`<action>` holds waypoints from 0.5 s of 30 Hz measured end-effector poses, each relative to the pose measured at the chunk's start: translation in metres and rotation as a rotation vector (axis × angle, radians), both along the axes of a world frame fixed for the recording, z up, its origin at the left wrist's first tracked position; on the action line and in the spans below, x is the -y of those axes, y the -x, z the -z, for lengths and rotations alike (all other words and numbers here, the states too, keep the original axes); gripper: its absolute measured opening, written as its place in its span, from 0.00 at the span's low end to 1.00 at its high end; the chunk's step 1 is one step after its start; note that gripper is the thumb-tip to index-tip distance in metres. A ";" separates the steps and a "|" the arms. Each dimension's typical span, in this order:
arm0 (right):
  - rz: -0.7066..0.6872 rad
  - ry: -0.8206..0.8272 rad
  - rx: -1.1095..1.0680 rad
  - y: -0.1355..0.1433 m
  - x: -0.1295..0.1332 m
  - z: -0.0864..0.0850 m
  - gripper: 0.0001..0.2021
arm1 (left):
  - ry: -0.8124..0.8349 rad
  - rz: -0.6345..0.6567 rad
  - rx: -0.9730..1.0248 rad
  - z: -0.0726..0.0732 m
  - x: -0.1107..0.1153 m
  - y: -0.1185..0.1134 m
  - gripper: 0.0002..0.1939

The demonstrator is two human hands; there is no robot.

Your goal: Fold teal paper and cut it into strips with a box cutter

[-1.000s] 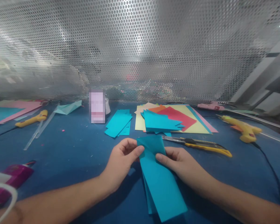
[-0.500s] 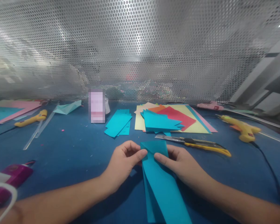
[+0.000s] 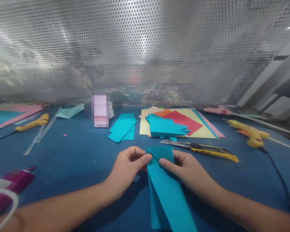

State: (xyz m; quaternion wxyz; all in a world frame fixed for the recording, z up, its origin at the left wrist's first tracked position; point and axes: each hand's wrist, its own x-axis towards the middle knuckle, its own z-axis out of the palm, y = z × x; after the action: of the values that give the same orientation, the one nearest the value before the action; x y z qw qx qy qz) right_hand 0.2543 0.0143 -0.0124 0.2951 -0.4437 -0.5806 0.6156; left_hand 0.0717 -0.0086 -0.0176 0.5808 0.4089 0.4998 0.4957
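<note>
A strip of turquoise paper, folded so that its layers fan apart toward the bottom, is held up between both hands at the centre. My left hand pinches its upper left edge, thumb in front and fingers behind. On the other side my right hand grips the upper right edge, the thumb pressed flat on the front. A crease slants across the top of the strip. Just beyond lies a box cutter with its blade out. Turquoise paper pieces are stacked behind my left hand.
Coloured sheets carry more turquoise pieces. Yellow glue guns lie at the right and left, trailing cords. A purple device sits near left. Behind stands a perforated metal panel.
The lower end of the folded strip has shifted very slightly left. Both hands keep the same pinch at its top.
</note>
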 end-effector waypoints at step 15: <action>-0.208 -1.096 0.391 -0.016 0.001 0.009 0.14 | -0.510 0.156 -0.660 0.014 -0.026 0.027 0.03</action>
State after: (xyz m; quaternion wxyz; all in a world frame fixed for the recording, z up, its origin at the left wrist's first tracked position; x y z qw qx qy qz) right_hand 0.2707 0.0137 -0.0214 0.3068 -0.2723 -0.8981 0.1584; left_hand 0.0446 0.0171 -0.0321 0.3057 0.7129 0.4877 0.4006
